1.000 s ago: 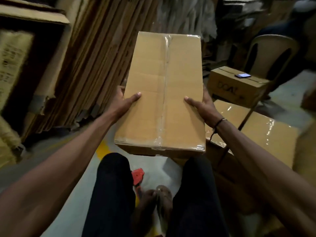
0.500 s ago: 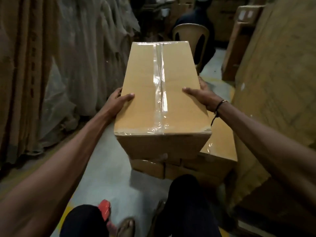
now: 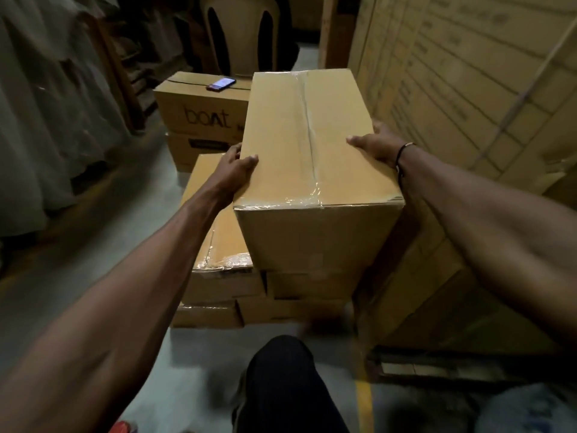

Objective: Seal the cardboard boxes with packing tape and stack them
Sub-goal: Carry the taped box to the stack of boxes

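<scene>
Now lowering taped box [image 3: 312, 157], gripped by left hand [image 3: 232, 170] and right hand [image 3: 379, 146], onto stack [image 3: 218, 245] at six o'clock; stacking nearly done.

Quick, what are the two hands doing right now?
Left hand: grips the left side of the taped cardboard box, thumb on top.
Right hand: grips the same box's right side.

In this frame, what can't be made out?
- Head view: underside of the taped brown cardboard box, so whether it rests on the stack of taped boxes is unclear.
- Fingers of left hand and right hand behind its sides.
- Red object, cut off by the bottom edge.
</scene>
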A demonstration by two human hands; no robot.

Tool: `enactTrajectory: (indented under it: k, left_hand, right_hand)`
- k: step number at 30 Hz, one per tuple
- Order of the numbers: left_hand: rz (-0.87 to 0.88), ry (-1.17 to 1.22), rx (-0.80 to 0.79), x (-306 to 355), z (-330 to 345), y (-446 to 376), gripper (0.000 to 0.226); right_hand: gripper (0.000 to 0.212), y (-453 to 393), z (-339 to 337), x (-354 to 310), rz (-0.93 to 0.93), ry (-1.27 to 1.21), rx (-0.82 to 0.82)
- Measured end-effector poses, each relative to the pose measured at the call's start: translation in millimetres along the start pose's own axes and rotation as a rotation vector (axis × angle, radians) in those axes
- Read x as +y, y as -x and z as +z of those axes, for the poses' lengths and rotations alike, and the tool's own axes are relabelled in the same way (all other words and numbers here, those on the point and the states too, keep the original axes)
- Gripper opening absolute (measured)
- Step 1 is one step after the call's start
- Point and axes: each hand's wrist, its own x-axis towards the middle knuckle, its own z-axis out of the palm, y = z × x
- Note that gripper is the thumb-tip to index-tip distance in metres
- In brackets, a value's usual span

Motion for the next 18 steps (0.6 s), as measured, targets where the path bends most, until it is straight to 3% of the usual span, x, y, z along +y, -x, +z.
enactTrajectory:
  k: [6, 10, 14, 18]
  left_hand:
    - [-0.012, -0.025, -0.02, -10, 29, -26, 0.046]
    - [-0.011, -0.03, 0.008, -12, 36, -34, 0.048]
    - [-0.01, -0.091, 0.004, -12, 40, -40, 0.05]
    - [0.006, -0.24, -0.039, -7, 35, -40, 0.053]
  right_hand:
    - [0.038, -19, -10, 36, 0.094, 0.047, 0.055]
    - [0.051, -24, -9, 24, 0.077, 0.188, 0.053]
    - [0.075, -26, 1, 32, 0.052, 0.514, 0.121]
    - [0.064, -22, 9, 32, -0.055, 0.716, 0.153]
